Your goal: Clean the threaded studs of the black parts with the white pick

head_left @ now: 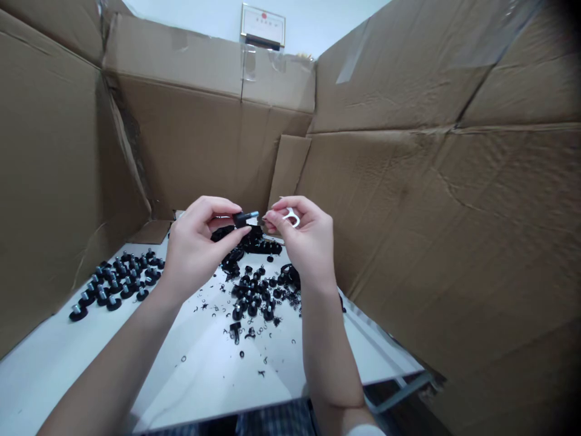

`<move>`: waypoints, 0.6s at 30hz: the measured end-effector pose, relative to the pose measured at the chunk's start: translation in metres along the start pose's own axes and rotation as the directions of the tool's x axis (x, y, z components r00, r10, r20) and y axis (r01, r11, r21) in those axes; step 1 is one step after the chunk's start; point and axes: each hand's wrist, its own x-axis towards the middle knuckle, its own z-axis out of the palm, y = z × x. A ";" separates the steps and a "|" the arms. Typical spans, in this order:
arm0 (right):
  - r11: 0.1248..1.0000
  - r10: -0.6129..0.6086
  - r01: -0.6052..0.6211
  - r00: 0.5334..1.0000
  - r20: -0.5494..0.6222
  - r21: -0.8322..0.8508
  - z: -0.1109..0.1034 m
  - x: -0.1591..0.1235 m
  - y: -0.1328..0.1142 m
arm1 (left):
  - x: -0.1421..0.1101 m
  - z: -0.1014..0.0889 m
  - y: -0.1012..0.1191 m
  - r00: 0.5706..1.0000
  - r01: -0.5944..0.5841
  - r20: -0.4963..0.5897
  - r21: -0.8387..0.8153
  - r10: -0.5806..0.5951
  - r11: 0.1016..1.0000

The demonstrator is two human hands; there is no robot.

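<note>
My left hand [193, 242] pinches a black screw-on foot [239, 220] by its dark head, with the shiny threaded stud pointing right. Opposite it, my right hand [308, 239] is closed on a small tool with a white ring handle [294, 218]. Part of that tool is hidden by the fingers, and its short tip faces the stud; whether they touch I cannot tell. Both hands are raised above a pile of black feet with metal studs [254, 293] on the white table.
Several black feet [120, 275] stand grouped at the left, studs up. Thin black trimmings [213, 306] are scattered over the white table [204, 375]. Darker black parts [263, 247] lie farther back. Tall cardboard walls [204, 133] enclose the left, back and right sides.
</note>
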 end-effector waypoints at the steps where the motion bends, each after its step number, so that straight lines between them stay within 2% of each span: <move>1: 0.999 -0.039 0.038 0.999 -0.036 -0.032 0.001 -0.001 0.001 | 0.000 0.001 0.000 1.000 0.016 -0.013 0.038 -0.016 0.999; 3: 0.987 -0.129 0.118 0.986 -0.104 -0.106 0.001 -0.001 0.004 | 0.000 0.001 0.001 0.998 0.053 0.021 0.079 -0.055 0.995; 6: 0.963 -0.234 0.198 0.952 -0.199 -0.183 0.001 -0.002 0.005 | 0.001 -0.001 0.006 0.979 0.157 0.133 -0.011 -0.154 0.987; 10: 0.957 -0.279 0.246 0.926 -0.254 -0.152 0.002 -0.002 0.004 | 0.005 -0.006 0.008 0.950 0.313 0.081 -0.223 -0.302 0.923; 12: 0.949 -0.296 0.257 0.923 -0.244 -0.182 0.003 -0.002 0.003 | 0.008 -0.009 0.005 0.918 0.393 0.095 -0.335 -0.384 0.856; 14: 0.946 -0.283 0.242 0.940 -0.189 -0.216 0.003 -0.001 0.002 | 0.011 -0.011 0.001 0.869 0.492 0.199 -0.447 -0.453 0.747; 16: 0.959 -0.232 0.207 0.966 -0.113 -0.195 0.004 -0.001 0.000 | 0.012 -0.013 -0.003 0.826 0.562 0.307 -0.530 -0.474 0.636; 18: 0.980 -0.180 0.175 0.983 -0.042 -0.093 0.005 -0.001 -0.002 | 0.012 -0.013 -0.005 0.801 0.597 0.379 -0.570 -0.464 0.565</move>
